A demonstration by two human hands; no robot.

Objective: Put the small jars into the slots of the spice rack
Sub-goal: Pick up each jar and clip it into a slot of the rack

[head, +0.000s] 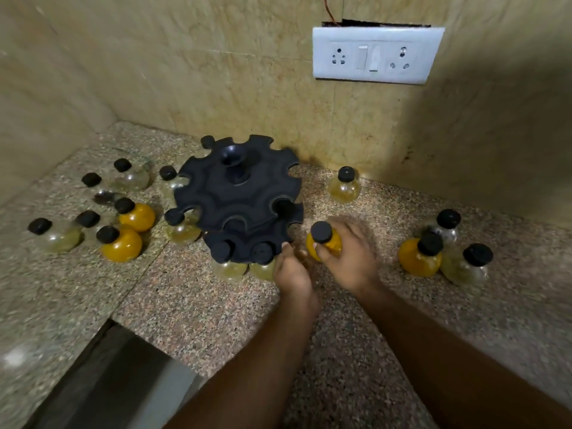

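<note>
A black two-tier round spice rack (238, 193) stands on the granite counter near the back wall. Its lower tier holds two pale jars (229, 267) at the front, and another pale jar (182, 229) hangs at its left edge. My right hand (346, 258) is shut on an orange jar with a black cap (323, 243), just right of the lower tier. My left hand (291, 270) touches the lower tier's front right edge with its fingertips. Loose jars lie left (122, 246) and right (419, 257) of the rack.
A white socket and switch plate (374, 54) is on the tiled wall above. One pale jar (344, 188) stands by the wall right of the rack. A dark gap (108, 382) in the counter opens at the lower left. Walls close the back and left.
</note>
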